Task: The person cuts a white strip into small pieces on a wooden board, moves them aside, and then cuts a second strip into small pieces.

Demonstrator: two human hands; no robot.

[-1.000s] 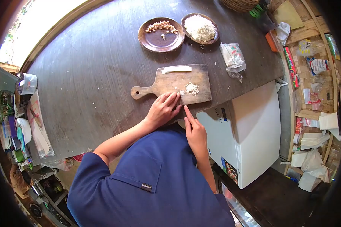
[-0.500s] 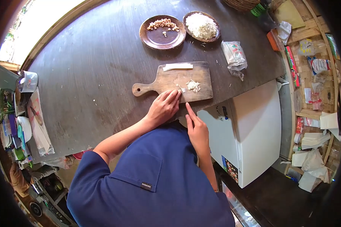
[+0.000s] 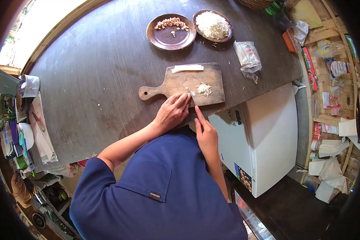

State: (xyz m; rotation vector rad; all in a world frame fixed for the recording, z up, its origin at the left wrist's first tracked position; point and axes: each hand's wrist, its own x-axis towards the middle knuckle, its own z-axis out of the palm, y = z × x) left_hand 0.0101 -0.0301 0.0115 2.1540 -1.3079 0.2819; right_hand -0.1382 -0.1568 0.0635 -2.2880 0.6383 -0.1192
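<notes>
A wooden cutting board with a handle lies near the table's edge. My left hand presses its bunched fingertips onto the board, over the end of white food pieces; most of what it holds is hidden. My right hand is closed round a knife, index finger stretched along it. The knife's thin blade is hard to make out beside the left fingertips. Just right of it sits a small heap of fine white shreds. Flat white strips lie along the board's far side.
Beyond the board stand a brown plate with chopped tan pieces and another heaped with white shreds. A plastic packet lies to the right. Below the table's right edge is a white appliance. Papers and a knife lie far left.
The view has shifted very slightly. Both hands stay at the same place on the board, with the right hand a touch nearer the left fingertips.
</notes>
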